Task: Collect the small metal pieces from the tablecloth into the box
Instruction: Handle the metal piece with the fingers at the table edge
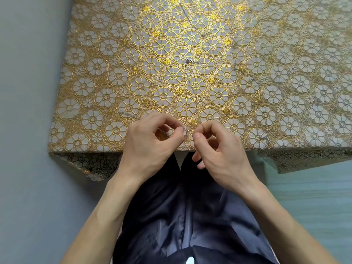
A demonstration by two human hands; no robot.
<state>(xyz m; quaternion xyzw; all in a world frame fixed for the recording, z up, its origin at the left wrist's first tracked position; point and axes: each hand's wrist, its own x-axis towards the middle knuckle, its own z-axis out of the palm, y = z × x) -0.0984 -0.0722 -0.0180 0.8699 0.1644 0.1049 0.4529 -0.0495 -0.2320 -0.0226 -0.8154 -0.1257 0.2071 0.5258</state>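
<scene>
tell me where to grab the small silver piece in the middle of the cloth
Pinch the silver piece at its bulkier middle, coming straight down from above with fingertips. It lies flat on the cloth and looks thin, so there's likely no edge to slide under from the side.

1. Hands: 2, the left hand [152, 143] and the right hand [221, 151], both at 6 o'clock.
2. tablecloth [95, 77]: 1.
3. small metal pieces [188, 61]: 5 loose, at centre, 3 o'clock twice [235, 68] [251, 80], 4 o'clock [266, 138] and 8 o'clock [127, 114]; 1 pinched at 6 o'clock [184, 130].
4. thin chain [198, 31]: 1, at 12 o'clock.

We find no words, numbers, labels or brands to read; the tablecloth [285, 54] bears only flower patterns.
</scene>
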